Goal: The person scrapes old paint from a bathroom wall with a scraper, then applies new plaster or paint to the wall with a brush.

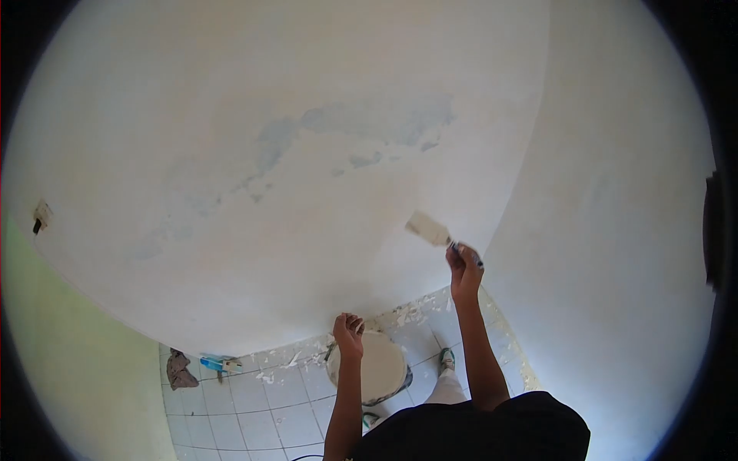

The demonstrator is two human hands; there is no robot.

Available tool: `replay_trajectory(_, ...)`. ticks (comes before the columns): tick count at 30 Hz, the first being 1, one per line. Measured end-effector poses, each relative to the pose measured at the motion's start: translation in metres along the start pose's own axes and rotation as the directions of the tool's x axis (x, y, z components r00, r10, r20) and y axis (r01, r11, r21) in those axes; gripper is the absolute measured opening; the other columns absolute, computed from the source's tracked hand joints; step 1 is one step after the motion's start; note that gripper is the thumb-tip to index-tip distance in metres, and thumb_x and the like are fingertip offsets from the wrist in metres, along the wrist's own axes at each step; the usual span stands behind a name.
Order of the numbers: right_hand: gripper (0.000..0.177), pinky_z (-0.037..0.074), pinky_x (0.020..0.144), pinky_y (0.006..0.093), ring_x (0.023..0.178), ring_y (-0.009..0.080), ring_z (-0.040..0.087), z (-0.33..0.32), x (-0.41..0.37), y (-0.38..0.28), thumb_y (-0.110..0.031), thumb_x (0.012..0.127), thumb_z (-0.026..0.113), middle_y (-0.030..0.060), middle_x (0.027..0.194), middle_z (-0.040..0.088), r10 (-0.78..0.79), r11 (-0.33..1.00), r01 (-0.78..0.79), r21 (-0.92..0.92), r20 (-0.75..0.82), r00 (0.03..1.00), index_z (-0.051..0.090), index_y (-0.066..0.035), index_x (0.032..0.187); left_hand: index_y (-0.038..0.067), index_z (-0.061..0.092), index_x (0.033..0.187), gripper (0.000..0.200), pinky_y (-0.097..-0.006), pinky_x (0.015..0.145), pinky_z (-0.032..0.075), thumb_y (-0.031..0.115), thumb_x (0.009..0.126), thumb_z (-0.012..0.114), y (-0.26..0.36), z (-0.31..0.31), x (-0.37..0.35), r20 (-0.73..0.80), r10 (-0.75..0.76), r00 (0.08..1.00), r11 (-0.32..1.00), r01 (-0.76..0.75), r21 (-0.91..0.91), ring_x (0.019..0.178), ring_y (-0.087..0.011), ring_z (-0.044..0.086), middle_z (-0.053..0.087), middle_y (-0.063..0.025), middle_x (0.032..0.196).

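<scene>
My right hand (464, 270) is closed around the dark handle of a wide paintbrush (428, 228). Its bristles are coated in cream paint and point up and left, in front of the wall. Lower and to the left, my left hand (349, 333) hangs with its fingers curled in, and I see nothing held in it. Just behind and below that hand stands a round bucket of cream paint (378, 367) on the floor. The pale wall (307, 230) in front of me has blue-grey patches across its middle.
White floor tiles (257, 422) are spattered with paint or flakes along the wall's foot. A brown cloth (181, 372) and a blue item (218, 363) lie at the left. A wall fitting (41, 216) is at far left. My shoe (447, 358) is right of the bucket.
</scene>
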State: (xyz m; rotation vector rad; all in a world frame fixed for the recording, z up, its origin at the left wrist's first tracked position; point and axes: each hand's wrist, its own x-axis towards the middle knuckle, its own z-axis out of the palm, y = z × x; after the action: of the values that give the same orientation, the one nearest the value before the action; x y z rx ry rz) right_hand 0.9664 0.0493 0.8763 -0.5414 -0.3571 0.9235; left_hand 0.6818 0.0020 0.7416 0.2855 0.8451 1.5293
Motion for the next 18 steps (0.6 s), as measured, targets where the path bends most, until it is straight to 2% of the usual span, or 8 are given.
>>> replay_trajectory(4, 0.019, 0.058, 0.079, 0.0340, 0.083, 0.0247, 0.069, 0.052, 0.105, -0.041, -0.005, 0.088, 0.061, 0.0133, 0.092, 0.066, -0.195, 0.973, 0.190, 0.132, 0.025, 0.980, 0.060, 0.004, 0.104, 0.017, 0.060, 0.087, 0.016, -0.0386, 0.079, 0.042, 0.033, 0.090, 0.060, -0.035, 0.070, 0.034, -0.017, 0.019, 1.000, 0.999, -0.019, -0.037, 0.087, -0.0190, 0.057, 0.061, 0.0007, 0.085)
replay_trajectory(7, 0.019, 0.057, 0.083, 0.0320, 0.088, 0.0229, 0.068, 0.082, 0.174, -0.062, -0.008, 0.090, 0.060, 0.0136, 0.098, 0.066, -0.267, 0.955, 0.253, 0.158, 0.076, 0.961, 0.060, 0.004, 0.105, 0.017, 0.060, 0.087, 0.015, -0.0391, 0.080, 0.042, 0.032, 0.090, 0.060, -0.071, 0.126, 0.061, -0.067, 0.015, 0.998, 0.998, -0.019, -0.054, 0.087, -0.0186, 0.057, 0.062, 0.0013, 0.085)
replay_trajectory(11, 0.019, 0.060, 0.079, 0.0334, 0.084, 0.0256, 0.069, 0.115, 0.248, -0.072, -0.003, 0.089, 0.059, 0.0146, 0.092, 0.066, -0.276, 0.947, 0.260, 0.188, 0.060, 0.959, 0.059, 0.007, 0.105, 0.016, 0.059, 0.087, 0.016, -0.0367, 0.079, 0.043, 0.032, 0.091, 0.059, -0.106, 0.201, 0.090, -0.007, -0.014, 1.000, 0.998, 0.014, -0.068, 0.086, -0.0171, 0.058, 0.062, 0.0007, 0.085)
replay_trajectory(13, 0.018, 0.061, 0.078, 0.0343, 0.082, 0.0259, 0.070, 0.126, 0.275, -0.069, -0.001, 0.089, 0.058, 0.0157, 0.093, 0.066, -0.279, 0.943, 0.253, 0.217, 0.101, 0.955, 0.059, 0.008, 0.104, 0.017, 0.060, 0.088, 0.013, -0.0389, 0.080, 0.043, 0.029, 0.092, 0.058, -0.120, 0.217, 0.097, 0.025, -0.010, 1.000, 0.996, 0.012, -0.094, 0.089, -0.0181, 0.057, 0.061, 0.0016, 0.087)
replay_trajectory(18, 0.017, 0.061, 0.077, 0.0353, 0.080, 0.0269, 0.070, 0.117, 0.296, -0.054, 0.001, 0.088, 0.056, 0.0170, 0.092, 0.065, -0.267, 0.945, 0.236, 0.225, 0.122, 0.956, 0.059, 0.009, 0.102, 0.017, 0.060, 0.088, 0.014, -0.0384, 0.080, 0.043, 0.030, 0.092, 0.058, -0.133, 0.238, 0.101, -0.027, 0.038, 0.999, 0.998, -0.039, -0.047, 0.088, -0.0173, 0.057, 0.061, 0.0022, 0.087)
